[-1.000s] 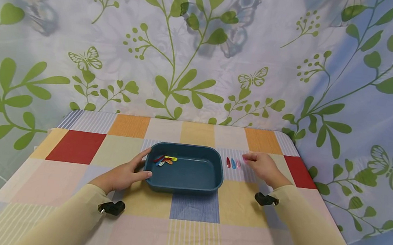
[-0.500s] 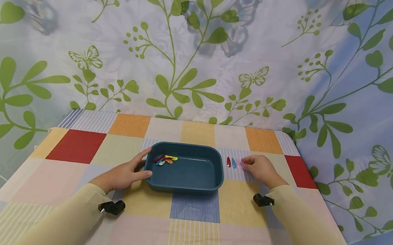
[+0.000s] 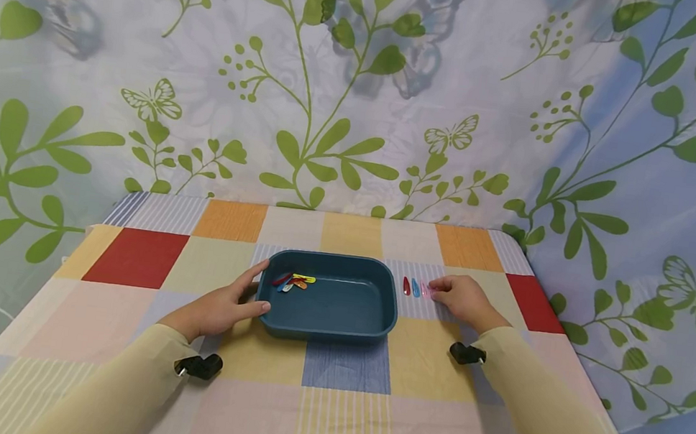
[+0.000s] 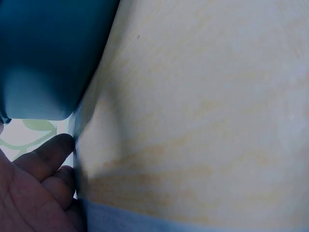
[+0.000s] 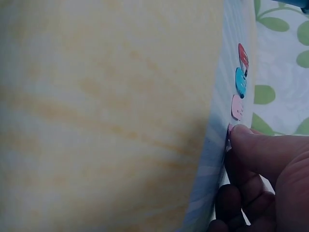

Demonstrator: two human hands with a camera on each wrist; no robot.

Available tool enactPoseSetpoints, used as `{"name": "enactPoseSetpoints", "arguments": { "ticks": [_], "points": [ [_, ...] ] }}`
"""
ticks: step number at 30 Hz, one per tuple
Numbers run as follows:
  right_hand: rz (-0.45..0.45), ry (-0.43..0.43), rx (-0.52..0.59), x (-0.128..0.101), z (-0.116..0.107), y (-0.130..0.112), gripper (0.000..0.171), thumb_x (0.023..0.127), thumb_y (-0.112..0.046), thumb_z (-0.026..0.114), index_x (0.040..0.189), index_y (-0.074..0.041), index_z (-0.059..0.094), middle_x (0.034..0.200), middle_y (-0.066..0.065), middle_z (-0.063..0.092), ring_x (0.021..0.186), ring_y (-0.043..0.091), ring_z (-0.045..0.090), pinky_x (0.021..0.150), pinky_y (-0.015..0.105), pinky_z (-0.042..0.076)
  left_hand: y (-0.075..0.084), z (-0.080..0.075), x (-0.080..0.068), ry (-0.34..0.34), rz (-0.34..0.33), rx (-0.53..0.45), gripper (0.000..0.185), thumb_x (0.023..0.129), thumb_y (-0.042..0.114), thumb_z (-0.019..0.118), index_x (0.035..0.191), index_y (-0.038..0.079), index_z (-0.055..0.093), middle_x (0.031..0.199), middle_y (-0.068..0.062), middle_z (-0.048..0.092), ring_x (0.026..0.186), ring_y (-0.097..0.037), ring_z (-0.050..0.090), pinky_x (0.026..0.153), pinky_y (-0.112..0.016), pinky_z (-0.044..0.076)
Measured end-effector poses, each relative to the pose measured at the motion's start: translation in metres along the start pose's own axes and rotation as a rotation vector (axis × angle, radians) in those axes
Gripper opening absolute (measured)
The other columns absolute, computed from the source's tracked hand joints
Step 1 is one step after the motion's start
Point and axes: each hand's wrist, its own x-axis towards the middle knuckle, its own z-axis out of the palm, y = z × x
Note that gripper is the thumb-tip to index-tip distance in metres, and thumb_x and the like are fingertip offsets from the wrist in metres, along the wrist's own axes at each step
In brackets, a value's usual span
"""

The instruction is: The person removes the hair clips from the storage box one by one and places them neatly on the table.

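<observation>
Hair clips (image 3: 415,287) are laid out in a short row between 2 and 3 o'clock of the dark teal tray (image 3: 343,312) (clock centred on the tray, 12 pointing away from the person). Starting nearest the tray, a red clip (image 3: 407,286), a blue clip (image 3: 415,287) and a pink clip (image 3: 424,289) can be made out, just beside each other and roughly parallel. At the 3 o'clock end of the row, a second pink clip (image 5: 230,128) is pinched between thumb and finger of the right hand (image 3: 466,301), so that hand's pretty clearly clamped on it, right down at the cloth. Most of that clip is hidden by the fingertips, tbh.

Inside the tray, a small mixed pile of clips (image 3: 294,282) is bunched toward 10 o'clock, with red, blue, yellow and orange showing. The tray's 9 o'clock end is touched by the left hand (image 3: 222,309), thumb and index finger spread well apart along the rim. Everything's sat on a patchwork cloth (image 3: 349,369), and a leaf-print curtain (image 3: 209,77) is hung at 12 o'clock.
</observation>
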Motion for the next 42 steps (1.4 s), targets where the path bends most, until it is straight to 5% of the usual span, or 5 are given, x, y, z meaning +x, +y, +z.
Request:
{"name": "enactPoseSetpoints", "arguments": {
  "ticks": [12,42],
  "points": [
    [0.067,-0.03,0.021,-0.0003,-0.0055,0.006,0.041,0.103,-0.02,0.069,0.142,-0.008,0.067,0.132,0.019,0.069,0.111,0.031,0.061,0.107,0.052,0.051,-0.0002,0.0002,0.0015,-0.001,0.006,0.002,0.089,0.102,0.051,0.064,0.169,0.044,0.005,0.169,-0.023,0.034,0.156,-0.048,0.033,0.12,-0.072,0.03],
    [0.03,-0.045,0.013,0.0022,-0.0014,0.0081,0.042,0.104,-0.018,0.066,0.144,-0.006,0.065,0.135,0.02,0.068,0.112,0.031,0.059,0.11,0.054,0.049,-0.0004,-0.0002,0.0012,0.0,-0.006,-0.007,0.088,0.103,0.05,0.064,0.169,0.044,0.006,0.169,-0.023,0.034,0.156,-0.048,0.032,0.121,-0.072,0.028]
  ]
}}
